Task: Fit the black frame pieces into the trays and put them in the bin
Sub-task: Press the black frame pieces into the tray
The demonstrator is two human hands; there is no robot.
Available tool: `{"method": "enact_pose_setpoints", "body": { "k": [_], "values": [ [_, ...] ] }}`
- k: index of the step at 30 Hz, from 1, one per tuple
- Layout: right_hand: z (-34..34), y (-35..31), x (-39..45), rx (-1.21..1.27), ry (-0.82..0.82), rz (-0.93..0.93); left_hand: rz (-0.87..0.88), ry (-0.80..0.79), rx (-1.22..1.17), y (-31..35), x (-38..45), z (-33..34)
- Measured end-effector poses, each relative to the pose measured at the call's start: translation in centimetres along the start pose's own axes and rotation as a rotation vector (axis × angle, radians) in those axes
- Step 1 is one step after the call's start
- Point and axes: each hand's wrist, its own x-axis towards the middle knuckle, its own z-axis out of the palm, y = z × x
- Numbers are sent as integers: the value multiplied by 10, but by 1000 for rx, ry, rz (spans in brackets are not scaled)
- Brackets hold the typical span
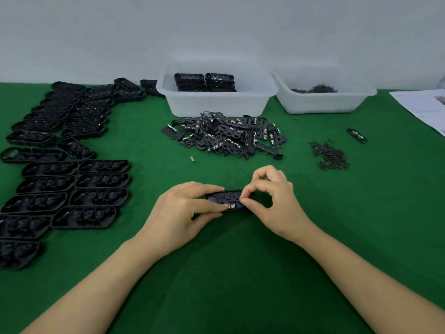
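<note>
1. Fingers of both my hands are curled around one black tray that lies on the green table cover, close in front of me. My left hand grips its left end, with thumb and fingertips along the long edges. My right hand pinches at its right part, thumb and index finger meeting over the frame piece that sits inside.
2. The frame piece seems nearly seated in the tray; whether it has clicked fully I cannot tell.
3. I judge the tray to be light, thin and stiff plastic, a little smooth. It is best held by the two short ends or long rims, not by the middle, so the insert is not pushed out.
4. The frame pieces look thin and full of openings, with small metal tabs. I think they can bend or snag, so I should press on the solid edges only.
5. The pile of loose frame pieces lies beyond my hands, just before the white bin, where finished trays are stacked.
6. Empty trays lie in rows at my left. A second bin and a small heap of dark pins are at my right.
</note>
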Motion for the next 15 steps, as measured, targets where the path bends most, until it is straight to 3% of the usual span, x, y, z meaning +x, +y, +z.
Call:
{"method": "enact_pose_setpoints", "body": {
  "k": [8, 15],
  "values": [
    [-1, 0, -1, 2, -47, 80, 36, 13, 37, 1, -1, 0],
    [-11, -1, 14, 96, -232, 280, 75, 30, 76, 2, 0, 2]
  ]
}}
